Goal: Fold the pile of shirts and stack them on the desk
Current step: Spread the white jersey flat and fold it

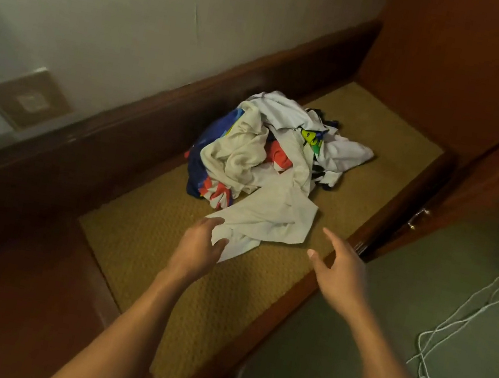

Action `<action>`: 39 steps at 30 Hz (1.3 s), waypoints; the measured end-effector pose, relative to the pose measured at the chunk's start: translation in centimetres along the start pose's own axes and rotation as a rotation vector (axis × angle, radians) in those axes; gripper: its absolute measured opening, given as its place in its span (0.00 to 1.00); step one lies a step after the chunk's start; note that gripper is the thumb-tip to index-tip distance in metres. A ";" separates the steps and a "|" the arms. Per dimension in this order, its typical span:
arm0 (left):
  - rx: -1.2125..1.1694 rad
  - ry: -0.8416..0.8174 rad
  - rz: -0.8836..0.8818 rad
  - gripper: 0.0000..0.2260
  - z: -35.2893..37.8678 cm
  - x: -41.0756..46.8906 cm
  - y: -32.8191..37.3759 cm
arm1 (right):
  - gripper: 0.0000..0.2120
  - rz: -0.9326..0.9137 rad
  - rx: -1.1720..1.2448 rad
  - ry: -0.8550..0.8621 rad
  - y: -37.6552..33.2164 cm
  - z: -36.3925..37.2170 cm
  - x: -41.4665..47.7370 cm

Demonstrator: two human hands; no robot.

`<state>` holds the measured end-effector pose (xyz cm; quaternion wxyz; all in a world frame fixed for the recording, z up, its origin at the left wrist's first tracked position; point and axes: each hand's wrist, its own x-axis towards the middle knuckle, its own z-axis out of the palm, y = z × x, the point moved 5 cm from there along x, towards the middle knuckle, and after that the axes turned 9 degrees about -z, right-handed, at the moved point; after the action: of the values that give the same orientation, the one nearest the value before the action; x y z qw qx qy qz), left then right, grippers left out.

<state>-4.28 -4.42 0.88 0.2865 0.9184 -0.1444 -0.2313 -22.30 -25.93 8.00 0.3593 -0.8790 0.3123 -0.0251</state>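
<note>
**Pile of shirts** (267,152): we are finding it crumpled on the woven mat (188,310) of the desk (22,316), straight ahead of both hands. By our judgement nothing is folded yet.

**White shirt** (272,219): it is trailing out of the pile's near side, its long axis running from the pile toward the near left.

**Left hand** (199,246): near-left of the pile, we are pinching this shirt's near corner, with the thumb lying on top of the cloth.

**Right hand** (340,270): near-right of the pile, it is hovering with fingers spread, holding nothing and just clear of the shirt's right edge. The hands are apart, with the shirt's tail lying between them.

**Judgement:** the left hand is the nearer one. We are expecting the pull to run along that axis, away from the pile, while the right hand reaches inward for a second corner.

**White cord** (447,337): it is lying on the floor, well to the right of the pile.
</note>
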 end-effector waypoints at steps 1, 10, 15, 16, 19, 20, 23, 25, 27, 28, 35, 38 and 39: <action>-0.005 -0.006 -0.020 0.21 0.7 1.7 -0.1 | 0.29 0.014 0.005 0.000 0.5 -0.1 1.3; 0.124 0.012 -0.271 0.18 6.4 7.8 -4.1 | 0.22 0.116 0.075 -0.061 4.9 1.7 13.4; -0.144 0.110 -0.402 0.06 5.9 4.7 -4.1 | 0.36 0.266 0.092 -0.157 7.7 4.6 18.4; -0.190 0.134 -0.409 0.06 5.5 3.7 -3.8 | 0.36 0.299 0.139 -0.166 8.3 5.3 19.2; -0.320 0.170 -0.457 0.07 4.6 0.6 -3.2 | 0.20 0.284 0.349 -0.168 7.5 6.3 19.6; -0.375 0.179 -0.469 0.06 4.1 -0.6 -2.7 | 0.16 0.222 0.376 -0.168 6.7 6.4 19.2; -0.561 0.256 -0.474 0.03 2.4 -4.5 -1.6 | 0.12 0.014 0.400 -0.186 3.8 5.9 16.5; -0.613 0.304 -0.479 0.03 1.3 -7.2 -1.2 | 0.12 -0.061 0.404 -0.183 2.7 5.5 14.6; -0.617 0.364 -0.493 0.03 0.5 -9.5 -1.3 | 0.13 -0.112 0.403 -0.188 2.4 4.9 13.3; -0.626 0.413 -0.507 0.03 0.1 -10.5 -1.6 | 0.14 -0.143 0.394 -0.206 2.3 4.7 12.9; -0.814 0.863 -0.780 0.05 0.0 -16.1 -8.9 | 0.13 -0.337 0.298 -0.416 1.4 4.6 12.5; -0.759 0.980 -0.863 0.09 0.1 -17.5 -10.6 | 0.10 -0.411 0.230 -0.446 1.0 5.2 12.3; -0.688 0.940 -0.879 0.10 0.2 -17.5 -10.9 | 0.10 -0.413 0.225 -0.423 1.1 5.0 12.6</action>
<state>-17.79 11.10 0.24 0.4714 0.7518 0.4569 0.0614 -11.41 -30.58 1.30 0.4987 -0.8643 0.0409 0.0516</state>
